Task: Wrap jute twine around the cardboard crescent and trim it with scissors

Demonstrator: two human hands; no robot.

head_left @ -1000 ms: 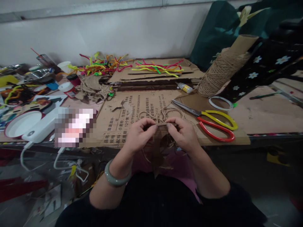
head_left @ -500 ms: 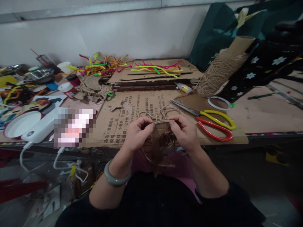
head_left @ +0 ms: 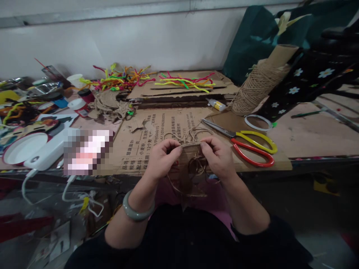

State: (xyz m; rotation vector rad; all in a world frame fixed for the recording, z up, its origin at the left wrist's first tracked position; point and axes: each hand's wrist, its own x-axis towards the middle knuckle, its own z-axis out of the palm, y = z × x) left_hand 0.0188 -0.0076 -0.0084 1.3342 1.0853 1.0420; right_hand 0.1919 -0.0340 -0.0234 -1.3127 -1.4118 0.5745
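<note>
Between my two hands a short span of brown twine (head_left: 191,144) is stretched, several strands side by side. My left hand (head_left: 165,155) pinches its left end between thumb and fingers, and my right hand (head_left: 216,155) pinches the right end. Below hangs a brown crescent-shaped cardboard piece (head_left: 186,181) with twine along its edge; how it joins the strands is hidden. Loose twine loops lie behind and under my fingers. Scissors (head_left: 238,138) with one yellow and one red handle rest to the right of my right hand, blades apart from it.
A printed cardboard sheet (head_left: 137,145) covers the table front. At the right stand a twine spool (head_left: 260,87), a small glue bottle (head_left: 217,105) and a tape ring (head_left: 258,122). Twine-covered shapes (head_left: 112,104), coloured pipe cleaners (head_left: 185,83), a white device (head_left: 50,147) and a blurred-out phone (head_left: 88,151) are around.
The view has shifted very slightly. Both hands keep their pinch on the twine, with hardly any visible movement.
</note>
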